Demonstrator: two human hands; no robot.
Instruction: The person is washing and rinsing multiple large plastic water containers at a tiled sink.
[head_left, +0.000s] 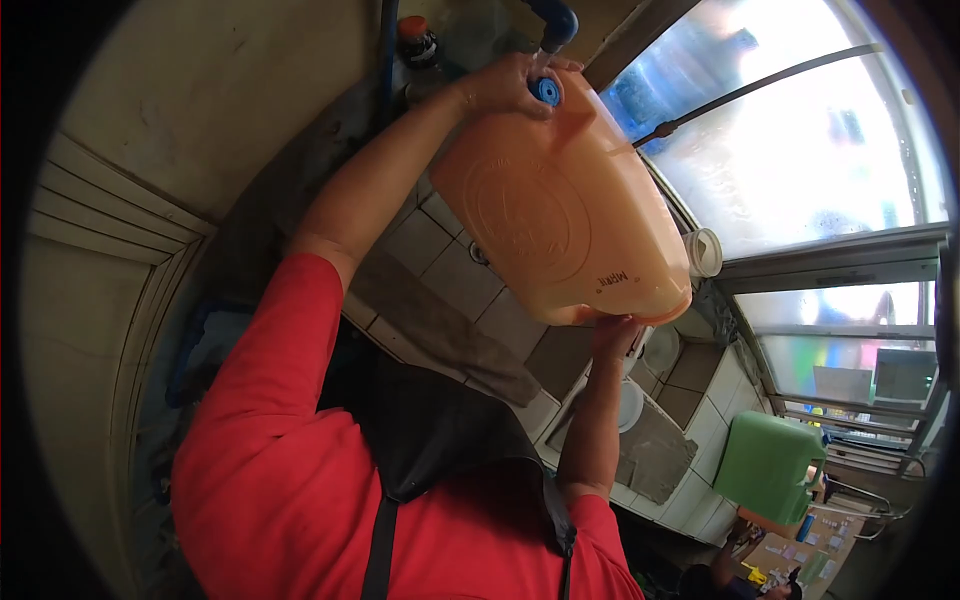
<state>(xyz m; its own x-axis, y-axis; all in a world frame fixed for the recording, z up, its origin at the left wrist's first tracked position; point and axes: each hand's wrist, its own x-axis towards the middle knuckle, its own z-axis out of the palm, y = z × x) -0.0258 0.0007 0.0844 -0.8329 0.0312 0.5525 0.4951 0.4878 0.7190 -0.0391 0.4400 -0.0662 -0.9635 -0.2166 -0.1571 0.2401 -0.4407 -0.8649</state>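
Observation:
A large orange plastic water jug (525, 217) is held tilted above a tiled sink (457, 274). It bears an embossed round mark and handwriting. My left hand (504, 86) grips the jug's upper end, its fingers around a blue cap (547, 91). Just above the cap is a blue pipe outlet (559, 26), from which water runs onto this end of the jug. Under the opposite end, my right hand (616, 337) supports the jug; its fingers are partly hidden behind the plastic.
A grey cloth (442, 330) lies along the sink's front edge. A green jug (772, 465) stands on the right counter. A bottle with an orange cap (418, 41) is at the back. A white container (703, 253) sits by the window. Another person (720, 574) is at lower right.

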